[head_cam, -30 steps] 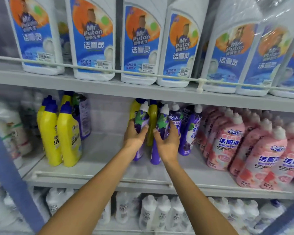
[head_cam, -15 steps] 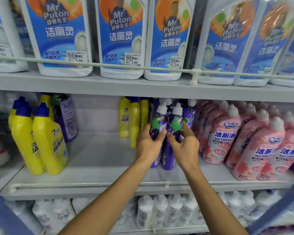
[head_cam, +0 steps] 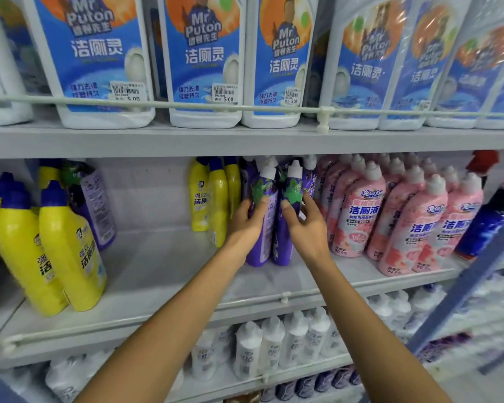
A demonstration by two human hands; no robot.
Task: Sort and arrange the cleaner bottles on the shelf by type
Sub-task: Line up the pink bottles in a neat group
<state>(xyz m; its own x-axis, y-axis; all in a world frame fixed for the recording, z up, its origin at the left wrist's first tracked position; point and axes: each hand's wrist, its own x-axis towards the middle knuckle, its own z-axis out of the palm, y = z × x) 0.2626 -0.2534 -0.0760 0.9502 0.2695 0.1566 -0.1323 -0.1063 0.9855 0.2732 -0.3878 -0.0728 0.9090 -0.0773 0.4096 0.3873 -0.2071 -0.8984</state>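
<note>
head view: both hands reach into the middle shelf (head_cam: 163,274). the left hand (head_cam: 246,221) is wrapped around a purple bottle (head_cam: 261,216), thumb on its front near the green label patch, fingers behind it. the right hand (head_cam: 307,225) is closed on a second purple bottle (head_cam: 285,222) just beside the first, thumb across the front, fingers curled round the right side. the two bottles touch or nearly touch along their sides. each stands with its long axis roughly upright, leaning a little back, white cap at the top pointing up toward the underside of the upper shelf (head_cam: 245,139), base down on the middle shelf.

more purple bottles stand behind them. just left is a group of yellow bottles (head_cam: 213,199) with blue caps, upright. just right is a block of pink bottles (head_cam: 361,216) with white caps, upright in rows. at the far left of the same shelf stand two more yellow bottles (head_cam: 67,251), well apart from the hands, with a purple bottle turned back-out (head_cam: 95,202) behind them.

on the upper shelf sit large white jugs (head_cam: 204,62) with blue labels behind a rail. the lower shelf carries small white bottles (head_cam: 274,341).
</note>
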